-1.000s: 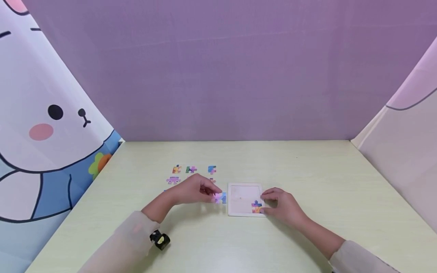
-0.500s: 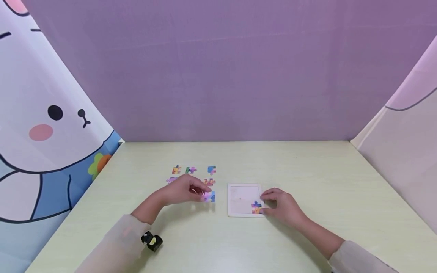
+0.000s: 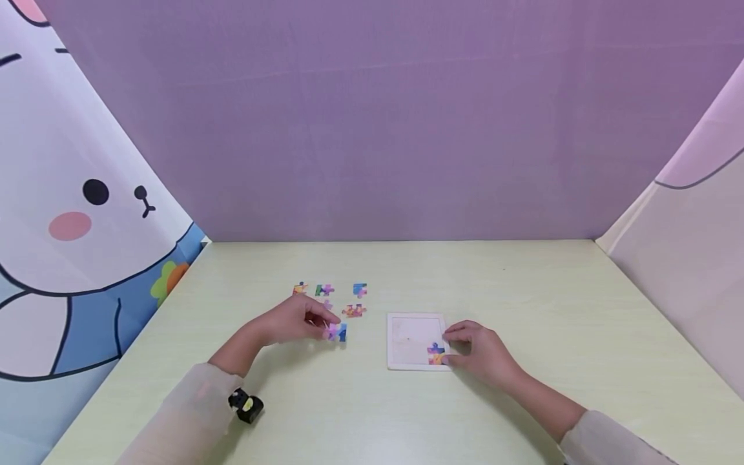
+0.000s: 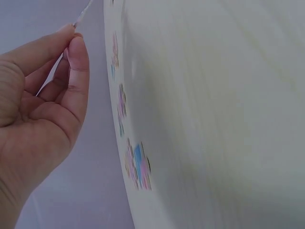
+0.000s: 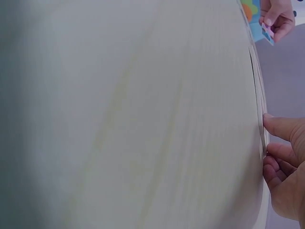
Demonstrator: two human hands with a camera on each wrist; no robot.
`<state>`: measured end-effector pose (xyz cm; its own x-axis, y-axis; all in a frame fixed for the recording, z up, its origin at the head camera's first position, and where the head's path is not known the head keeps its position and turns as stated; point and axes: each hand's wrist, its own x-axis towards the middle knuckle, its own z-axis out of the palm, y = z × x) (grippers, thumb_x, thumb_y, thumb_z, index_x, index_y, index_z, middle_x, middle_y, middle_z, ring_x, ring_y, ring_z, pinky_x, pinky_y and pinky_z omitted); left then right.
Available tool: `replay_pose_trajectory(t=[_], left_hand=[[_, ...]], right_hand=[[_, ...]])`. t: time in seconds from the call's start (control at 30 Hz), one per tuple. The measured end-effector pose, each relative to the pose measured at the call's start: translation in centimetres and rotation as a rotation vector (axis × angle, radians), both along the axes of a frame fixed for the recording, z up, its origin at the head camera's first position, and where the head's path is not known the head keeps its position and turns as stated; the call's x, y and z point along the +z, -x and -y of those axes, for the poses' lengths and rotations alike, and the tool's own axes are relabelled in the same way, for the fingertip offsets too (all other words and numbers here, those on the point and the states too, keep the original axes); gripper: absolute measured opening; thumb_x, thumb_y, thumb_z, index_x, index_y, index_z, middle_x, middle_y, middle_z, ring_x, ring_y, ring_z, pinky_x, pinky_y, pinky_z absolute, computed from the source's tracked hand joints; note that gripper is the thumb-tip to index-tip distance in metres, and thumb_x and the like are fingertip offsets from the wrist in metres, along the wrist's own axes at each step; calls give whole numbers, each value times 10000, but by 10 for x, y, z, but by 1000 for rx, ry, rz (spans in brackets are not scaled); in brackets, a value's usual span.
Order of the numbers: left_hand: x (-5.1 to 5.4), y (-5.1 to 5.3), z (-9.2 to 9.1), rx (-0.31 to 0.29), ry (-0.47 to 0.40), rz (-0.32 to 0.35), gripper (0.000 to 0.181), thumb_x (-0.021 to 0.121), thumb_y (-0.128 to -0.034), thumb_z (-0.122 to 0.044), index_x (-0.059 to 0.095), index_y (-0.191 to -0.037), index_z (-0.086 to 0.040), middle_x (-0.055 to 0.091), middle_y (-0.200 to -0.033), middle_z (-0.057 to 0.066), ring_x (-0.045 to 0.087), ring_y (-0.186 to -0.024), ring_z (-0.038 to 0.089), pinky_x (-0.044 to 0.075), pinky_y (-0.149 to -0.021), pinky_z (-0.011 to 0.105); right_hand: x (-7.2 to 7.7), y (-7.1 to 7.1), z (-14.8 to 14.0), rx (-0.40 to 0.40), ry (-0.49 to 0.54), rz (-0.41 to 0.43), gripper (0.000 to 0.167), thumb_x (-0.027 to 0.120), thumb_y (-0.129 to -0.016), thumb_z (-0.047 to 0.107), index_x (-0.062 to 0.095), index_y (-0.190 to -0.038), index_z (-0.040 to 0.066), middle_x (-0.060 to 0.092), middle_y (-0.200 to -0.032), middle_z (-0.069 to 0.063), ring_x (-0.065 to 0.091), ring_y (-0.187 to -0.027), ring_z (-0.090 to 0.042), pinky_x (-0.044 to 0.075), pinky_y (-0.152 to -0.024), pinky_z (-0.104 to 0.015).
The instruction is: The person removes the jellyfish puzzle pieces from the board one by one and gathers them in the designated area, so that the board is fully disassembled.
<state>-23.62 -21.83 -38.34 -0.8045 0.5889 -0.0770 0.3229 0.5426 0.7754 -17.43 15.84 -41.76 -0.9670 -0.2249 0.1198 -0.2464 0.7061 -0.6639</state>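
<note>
My left hand (image 3: 295, 318) pinches a pink-and-blue jigsaw piece (image 3: 337, 332) between thumb and fingers, above the table. From the left wrist camera, the piece (image 4: 84, 12) appears nearly edge-on at the fingertips of that hand (image 4: 45, 88). A shallow white puzzle frame (image 3: 390, 342) lies flat, with colourful jigsaw pieces (image 3: 436, 354) in its lower right corner. My right hand (image 3: 485, 354) holds the right edge of this frame with thumb and fingertips. In the right wrist view the same hand (image 5: 288, 162) has its fingertips against a thin edge.
Several loose jigsaw pieces, among them an orange-pink one (image 3: 354, 310), a blue one (image 3: 360, 290) and a green-and-purple one (image 3: 325, 290), lie beyond and around my left hand. A purple backdrop (image 3: 407, 129) rises behind the pale table (image 3: 523, 284).
The left hand has moved left, away from the frame and towards the loose pieces, still pinching its piece, which appears turned a little. The right hand and frame have stayed in place.
</note>
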Motion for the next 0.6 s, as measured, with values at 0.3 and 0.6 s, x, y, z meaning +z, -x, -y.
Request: replay_pose_trajectory(t=[0.3,0.6], left_hand=[[-1,13,21,-11,41,14,235,769,-824,-39,761,-1056,-70,706,-903,6,587,-790,180,528,-705,269],[2,20,27,1,125,18,223,757,-807,23,779,-990,-103,690,-873,-17,581,-766,180,530,-703,318]], right_hand=[[1,-1,0,9,-11,-16,341,843,-723,44,744,-1046,-1,649,-1132,-45,600,-1088,-277,456,-969,-459],[2,-1,0,12,-11,-15,348,848,-722,51,743,-1050,2,648,-1141,-49,597,-1094,-279,456,-970,-460]])
